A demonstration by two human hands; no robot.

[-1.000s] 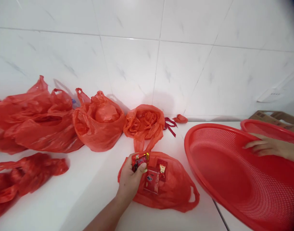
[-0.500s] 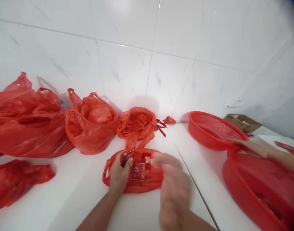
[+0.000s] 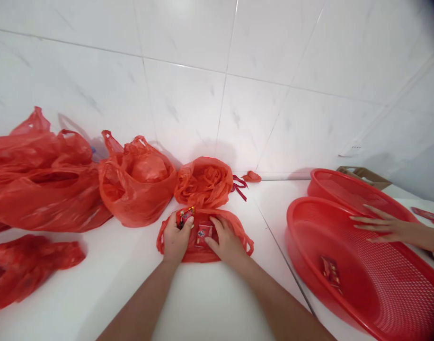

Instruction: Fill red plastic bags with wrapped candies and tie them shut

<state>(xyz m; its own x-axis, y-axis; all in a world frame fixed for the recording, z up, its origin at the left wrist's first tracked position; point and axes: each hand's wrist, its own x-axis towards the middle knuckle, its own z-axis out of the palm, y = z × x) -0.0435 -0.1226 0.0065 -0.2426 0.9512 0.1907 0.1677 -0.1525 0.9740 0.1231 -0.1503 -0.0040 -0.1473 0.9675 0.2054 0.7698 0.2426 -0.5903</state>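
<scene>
My left hand [image 3: 176, 237] is closed on small red candy packets [image 3: 185, 216], held at the left side of a flat red plastic bag [image 3: 202, 253] on the white counter. My right hand [image 3: 225, 239] rests on the same bag, its fingers pinching a red packet [image 3: 202, 233] that lies on it. Both hands touch the bag. One more red packet [image 3: 331, 270] lies inside the big red mesh basket [image 3: 373, 284] to the right.
Another person's hand [image 3: 380, 227] lies flat on the basket's rim; a second red basket [image 3: 344, 189] sits behind it. Several stuffed red plastic bags [image 3: 138, 180] line the tiled wall, a crumpled one [image 3: 28, 265] lies front left. A cardboard box [image 3: 364, 174] stands far right.
My right hand came in from the lower right and settled on the flat bag, taking hold of a packet. The other person shifted the red baskets, and a packet now lies in the near one.
</scene>
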